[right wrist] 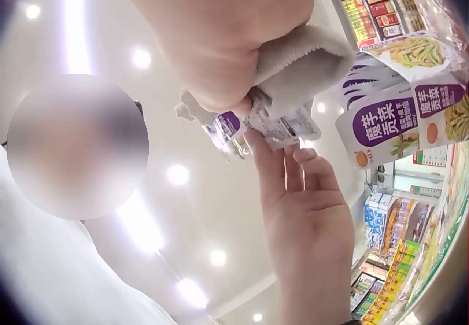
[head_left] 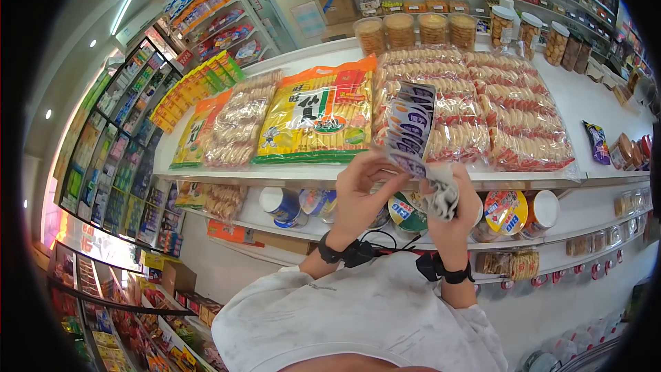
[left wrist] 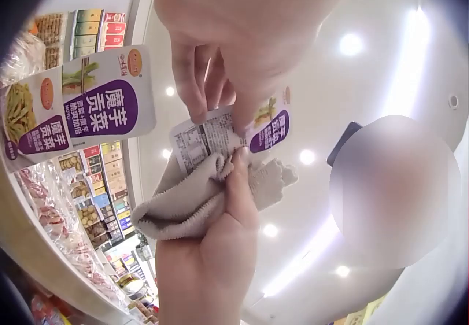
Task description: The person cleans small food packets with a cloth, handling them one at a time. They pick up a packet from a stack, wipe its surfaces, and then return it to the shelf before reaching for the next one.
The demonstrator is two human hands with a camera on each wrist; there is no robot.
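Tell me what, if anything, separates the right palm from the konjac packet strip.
The grey cloth, bunched in the right hand, lies between its palm and the konjac packet strip; the left hand touches the strip directly.

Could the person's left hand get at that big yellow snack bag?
Probably yes: the yellow snack bag lies on the counter beyond the left hand, with nothing seen between them. But that hand pinches the strip of purple-and-white packets, so it would likely have to let go first.
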